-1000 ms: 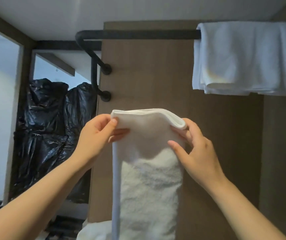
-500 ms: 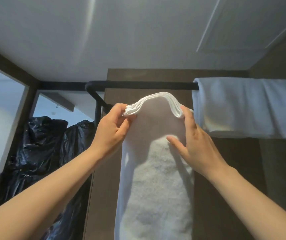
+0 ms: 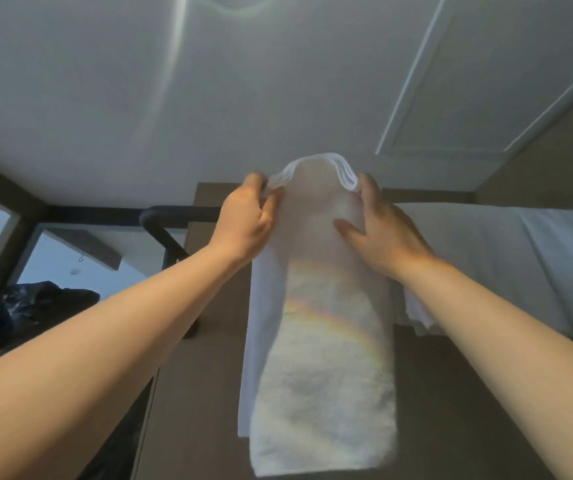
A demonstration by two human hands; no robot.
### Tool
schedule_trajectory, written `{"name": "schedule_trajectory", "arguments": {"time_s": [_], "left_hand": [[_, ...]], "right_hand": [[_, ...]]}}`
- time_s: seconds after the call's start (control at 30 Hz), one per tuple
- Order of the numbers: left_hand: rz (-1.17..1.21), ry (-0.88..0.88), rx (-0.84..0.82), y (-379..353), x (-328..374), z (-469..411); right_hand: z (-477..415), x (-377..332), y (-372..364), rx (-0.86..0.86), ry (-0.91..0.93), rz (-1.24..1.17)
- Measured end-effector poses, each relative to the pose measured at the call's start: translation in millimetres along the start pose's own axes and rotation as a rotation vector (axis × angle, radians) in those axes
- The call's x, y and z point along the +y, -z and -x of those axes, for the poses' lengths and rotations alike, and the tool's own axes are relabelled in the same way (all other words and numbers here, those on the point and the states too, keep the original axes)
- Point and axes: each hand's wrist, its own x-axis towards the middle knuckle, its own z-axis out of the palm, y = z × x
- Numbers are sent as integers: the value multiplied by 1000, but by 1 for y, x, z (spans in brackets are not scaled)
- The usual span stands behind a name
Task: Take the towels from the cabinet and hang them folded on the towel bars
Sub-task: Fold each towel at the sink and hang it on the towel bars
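Both hands hold the folded towel point(image 3: 323, 341) by its top fold, which we see above the bar point(image 3: 174, 216). Our left hand point(image 3: 247, 220) pinches the left corner. Our right hand point(image 3: 378, 230) grips the right edge, thumb on the front. The rest hangs before the wall point(image 3: 451, 393). A hung towel point(image 3: 520, 265) drapes the bar at right.

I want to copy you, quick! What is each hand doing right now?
Left hand: closed, pinching the top left corner of the folded towel.
Right hand: closed on the towel's top right corner, thumb in front.
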Motion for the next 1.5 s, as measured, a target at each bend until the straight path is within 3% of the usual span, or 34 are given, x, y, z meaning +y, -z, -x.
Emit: {"name": "schedule_trajectory", "arguments": {"time_s": [0.17,0.3,0.4,0.5,0.6,0.67,0.77,0.83,0.93,1.07,1.13,1.27,1.5], "left_hand": [[-104,177,-71,-17,-8,-43],[-322,233,-164,-30,-14,-50],[-240,250,-168,-30,-14,-45],[-246,136,-138,-20,-15,-27],[-177,-9,2,-9,-24,8],[-75,118,4,-6,-30,25],[131,515,-157,-10,-32,30],[297,618,-183,-14,-30,30],[304,448,-86,-18,-22,28],[278,437,-1,-23,-17,26],[275,448,3,-24,-17,25],[280,450,-2,-23,-18,23],[270,437,-11,-21,-19,23]], "right_hand": [[-27,12,-13,-21,-96,15],[-42,13,-18,-105,-85,179],[-44,13,-20,-143,-58,293],[-41,12,-22,-122,-35,335],[-39,13,-22,-109,-23,346],[-39,13,-21,-116,-21,336],[-39,12,-20,-124,-29,310],[-39,12,-19,-133,-31,295],[-38,14,-15,-155,-33,271],[-34,16,-11,-133,-35,185],[-25,15,-8,-21,-34,135],[21,23,-4,359,6,94],[40,27,-9,73,-395,-231]]}}
